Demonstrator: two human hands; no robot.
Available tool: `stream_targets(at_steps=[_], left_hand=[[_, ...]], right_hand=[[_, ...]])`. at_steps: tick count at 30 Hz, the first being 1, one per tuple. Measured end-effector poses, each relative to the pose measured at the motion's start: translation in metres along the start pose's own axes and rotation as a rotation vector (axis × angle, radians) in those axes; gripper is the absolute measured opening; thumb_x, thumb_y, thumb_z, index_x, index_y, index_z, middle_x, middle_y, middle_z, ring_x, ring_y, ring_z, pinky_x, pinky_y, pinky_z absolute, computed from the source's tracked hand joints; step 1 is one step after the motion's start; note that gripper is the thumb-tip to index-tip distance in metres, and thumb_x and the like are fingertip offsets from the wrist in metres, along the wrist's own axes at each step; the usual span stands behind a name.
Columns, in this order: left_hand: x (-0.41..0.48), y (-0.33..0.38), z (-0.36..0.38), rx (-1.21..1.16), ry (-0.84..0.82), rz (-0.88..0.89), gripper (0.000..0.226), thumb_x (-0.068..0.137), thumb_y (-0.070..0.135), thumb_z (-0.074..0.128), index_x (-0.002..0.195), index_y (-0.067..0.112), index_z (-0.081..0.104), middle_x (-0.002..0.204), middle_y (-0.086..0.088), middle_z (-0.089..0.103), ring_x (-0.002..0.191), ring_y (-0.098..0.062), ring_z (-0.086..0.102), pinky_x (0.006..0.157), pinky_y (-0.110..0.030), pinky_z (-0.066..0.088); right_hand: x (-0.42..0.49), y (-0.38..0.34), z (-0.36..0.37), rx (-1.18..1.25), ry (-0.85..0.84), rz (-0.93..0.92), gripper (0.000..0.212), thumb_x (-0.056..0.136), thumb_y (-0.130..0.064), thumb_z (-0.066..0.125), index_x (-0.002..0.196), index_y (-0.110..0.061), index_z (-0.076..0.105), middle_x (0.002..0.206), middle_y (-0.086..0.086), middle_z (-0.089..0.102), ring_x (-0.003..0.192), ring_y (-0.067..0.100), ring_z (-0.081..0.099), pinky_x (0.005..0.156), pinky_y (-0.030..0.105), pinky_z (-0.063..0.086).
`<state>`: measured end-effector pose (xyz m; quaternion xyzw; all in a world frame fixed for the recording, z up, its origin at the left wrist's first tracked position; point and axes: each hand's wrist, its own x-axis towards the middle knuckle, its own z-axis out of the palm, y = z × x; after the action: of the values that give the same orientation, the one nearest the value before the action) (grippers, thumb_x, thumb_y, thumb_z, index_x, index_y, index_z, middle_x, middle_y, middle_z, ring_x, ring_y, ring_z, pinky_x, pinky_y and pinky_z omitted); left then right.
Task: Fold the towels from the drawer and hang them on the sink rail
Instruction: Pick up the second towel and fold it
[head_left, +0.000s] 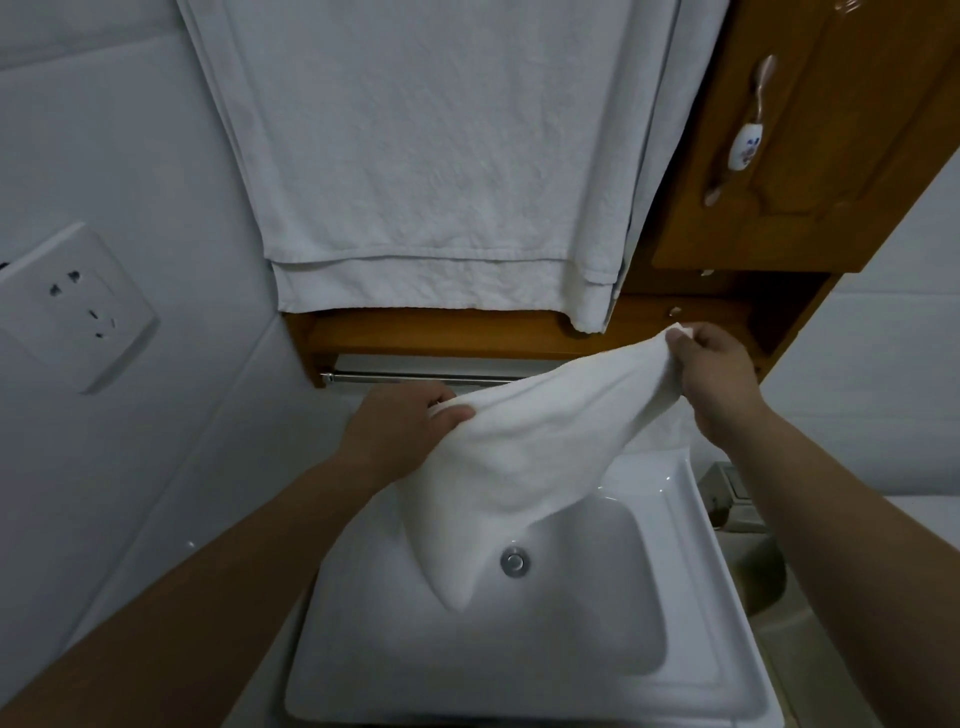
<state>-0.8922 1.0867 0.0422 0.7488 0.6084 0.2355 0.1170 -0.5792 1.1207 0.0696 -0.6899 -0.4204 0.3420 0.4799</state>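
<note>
One hung towel (415, 156), large and white, doubled, draped flat against the wall above the rail; one wooden cabinet (810, 156) with one handle (743, 130) to its right; one white sink (701, 597) with one drain (514, 561). One small towel (519, 452), white, held over the sink, its lower corner hanging into the basin. One rail (415, 376), metal; one wall socket (78, 306); two hands, left hand (405, 421) and right hand (717, 374), each pinched shut on a top corner of the small towel.
</note>
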Motion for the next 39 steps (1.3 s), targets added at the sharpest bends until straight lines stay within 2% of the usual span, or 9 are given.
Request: stream_targets(at_steps=[3,8,11,13,17,22,27,32,39], left_hand=[[0.002,0.006,0.003,0.042,0.107,0.04,0.033,0.09,0.051,0.061,0.093,0.021,0.073,0.086,-0.001,0.073,0.081,-0.02,0.065,0.069,-0.026,0.037],[0.004,0.033,0.006,0.012,0.101,0.193,0.039,0.086,0.056,0.058,0.09,0.021,0.074,0.081,0.002,0.073,0.074,-0.018,0.065,0.063,-0.026,0.036],[0.009,0.041,0.004,-0.003,0.065,0.187,0.034,0.086,0.055,0.061,0.092,0.025,0.073,0.083,0.004,0.072,0.076,-0.014,0.062,0.062,-0.027,0.034],[0.011,0.042,0.003,0.001,0.041,0.21,0.03,0.086,0.052,0.064,0.094,0.026,0.074,0.084,0.005,0.072,0.076,-0.013,0.062,0.062,-0.027,0.034],[0.005,0.038,0.006,0.012,0.024,0.324,0.034,0.084,0.055,0.062,0.089,0.025,0.076,0.076,0.004,0.072,0.069,-0.015,0.064,0.059,-0.028,0.042],[-0.001,0.037,0.011,0.031,0.026,0.378,0.038,0.082,0.056,0.062,0.083,0.019,0.072,0.071,0.003,0.069,0.064,-0.017,0.061,0.056,-0.027,0.04],[-0.007,0.039,0.001,-0.085,0.021,0.321,0.031,0.077,0.043,0.077,0.1,0.024,0.07,0.088,0.012,0.067,0.077,-0.006,0.057,0.064,-0.02,0.037],[-0.011,0.034,-0.007,-0.131,-0.077,0.211,0.047,0.078,0.039,0.077,0.121,0.025,0.063,0.11,0.011,0.067,0.094,-0.008,0.059,0.077,-0.018,0.042],[-0.022,0.031,-0.008,-0.227,0.068,0.081,0.029,0.083,0.035,0.075,0.108,0.022,0.073,0.091,0.009,0.073,0.075,-0.004,0.061,0.066,-0.009,0.042]], right_hand=[[-0.016,-0.002,0.011,-0.161,-0.086,-0.154,0.017,0.101,-0.032,0.053,0.1,-0.018,0.064,0.093,-0.007,0.061,0.093,0.022,0.058,0.092,0.045,0.05],[-0.047,-0.01,0.04,-0.211,-0.321,-0.378,0.014,0.095,-0.025,0.065,0.108,-0.025,0.07,0.097,-0.006,0.067,0.085,0.006,0.062,0.071,0.023,0.05],[-0.057,-0.009,0.05,-0.153,-0.597,-0.293,0.039,0.087,-0.028,0.073,0.125,-0.036,0.066,0.094,0.01,0.07,0.078,0.019,0.063,0.076,0.037,0.052],[-0.059,-0.009,0.053,-0.162,-0.735,-0.245,0.047,0.081,-0.034,0.076,0.127,-0.035,0.066,0.107,0.003,0.074,0.099,0.012,0.068,0.095,0.038,0.052],[-0.063,-0.012,0.047,-0.268,-0.851,-0.237,0.023,0.087,-0.026,0.075,0.108,-0.034,0.077,0.115,-0.011,0.074,0.112,0.011,0.066,0.105,0.045,0.048],[-0.076,-0.014,0.052,-0.394,-0.814,-0.275,0.011,0.088,-0.025,0.074,0.099,-0.027,0.077,0.097,0.005,0.074,0.094,0.032,0.065,0.074,0.034,0.046],[-0.082,-0.022,0.049,-0.459,-0.79,-0.378,0.008,0.091,-0.027,0.07,0.096,-0.024,0.075,0.087,0.003,0.073,0.068,0.012,0.06,0.064,0.027,0.043],[-0.07,-0.021,0.031,-0.252,-0.775,-0.276,0.012,0.095,-0.018,0.066,0.098,-0.024,0.075,0.095,-0.001,0.077,0.09,0.02,0.072,0.088,0.044,0.057],[-0.068,-0.022,0.017,-0.141,-0.71,-0.271,0.017,0.096,-0.011,0.062,0.102,-0.02,0.075,0.097,0.001,0.077,0.093,0.021,0.073,0.091,0.046,0.058]])
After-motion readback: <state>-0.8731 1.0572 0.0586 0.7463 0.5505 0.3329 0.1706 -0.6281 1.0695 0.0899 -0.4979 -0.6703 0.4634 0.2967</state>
